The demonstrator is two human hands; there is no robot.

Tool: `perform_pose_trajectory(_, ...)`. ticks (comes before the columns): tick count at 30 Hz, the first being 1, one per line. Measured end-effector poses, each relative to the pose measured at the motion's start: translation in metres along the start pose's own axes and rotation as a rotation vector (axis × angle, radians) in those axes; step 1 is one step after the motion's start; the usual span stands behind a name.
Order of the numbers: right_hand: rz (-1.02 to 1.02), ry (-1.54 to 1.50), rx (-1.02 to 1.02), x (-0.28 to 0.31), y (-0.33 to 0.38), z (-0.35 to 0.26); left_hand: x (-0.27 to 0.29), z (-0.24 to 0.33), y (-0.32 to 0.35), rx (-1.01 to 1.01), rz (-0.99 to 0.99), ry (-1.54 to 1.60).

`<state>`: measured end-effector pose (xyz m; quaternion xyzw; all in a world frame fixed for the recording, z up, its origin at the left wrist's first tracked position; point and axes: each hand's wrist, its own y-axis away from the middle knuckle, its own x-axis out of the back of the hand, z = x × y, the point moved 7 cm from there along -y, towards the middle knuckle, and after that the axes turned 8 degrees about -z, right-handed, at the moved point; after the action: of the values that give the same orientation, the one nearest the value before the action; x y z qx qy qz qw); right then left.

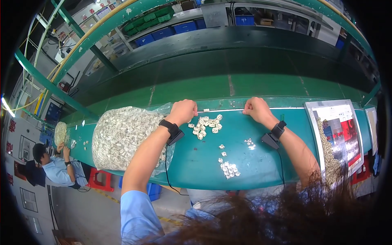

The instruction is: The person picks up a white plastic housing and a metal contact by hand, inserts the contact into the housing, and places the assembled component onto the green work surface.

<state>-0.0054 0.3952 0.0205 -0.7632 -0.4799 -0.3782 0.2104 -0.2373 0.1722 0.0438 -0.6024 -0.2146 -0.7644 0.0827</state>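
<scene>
My left hand is closed at the far edge of the green work surface, beside a loose pile of small cream-white plastic parts. Its fingertips are curled together, and whatever they grip is hidden. A single white part sits on the thin pale rail between my hands. At the right end of this stretch my right hand is pinched closed against the rail; what it holds is too small to name. Nearer me lie a cluster of small whitish pieces and a few shiny ones.
A big clear bag full of cream-white parts stands left of my left forearm. On the right, a framed tray holds a strip of small tan parts. A co-worker sits far left. Green metal posts rise beyond the bench.
</scene>
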Motion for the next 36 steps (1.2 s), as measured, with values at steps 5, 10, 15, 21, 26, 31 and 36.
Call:
perform_pose_trajectory(5, 0.043, 0.000, 0.048, -0.002, -0.002, 0.001, -0.003, -0.003, -0.001, 0.026, 0.046, 0.027)
perform_pose_trajectory(10, 0.077, 0.000, 0.073, 0.001, -0.002, -0.001, -0.005, -0.007, -0.004, 0.056, 0.047, -0.004)
perform_pose_trajectory(15, 0.057, 0.002, 0.058, 0.005, 0.004, -0.008, 0.001, -0.006, 0.001, 0.051, 0.039, 0.089)
perform_pose_trajectory(21, 0.151, 0.164, 0.129, 0.022, 0.043, -0.029, 0.006, 0.003, -0.005, -0.108, 0.093, 0.285)
perform_pose_trajectory(26, -0.104, 0.273, 0.436, -0.009, 0.165, -0.126, 0.008, 0.016, -0.004, -0.067, 0.067, 0.232)
perform_pose_trajectory(31, -0.076, 0.396, 0.828, -0.089, 0.258, -0.188, 0.009, 0.029, -0.011, -0.123, 0.105, 0.140)
perform_pose_trajectory(36, 0.037, 0.561, 0.766, -0.141, 0.250, -0.196, 0.010, 0.034, -0.010, -0.109, 0.076, 0.151)
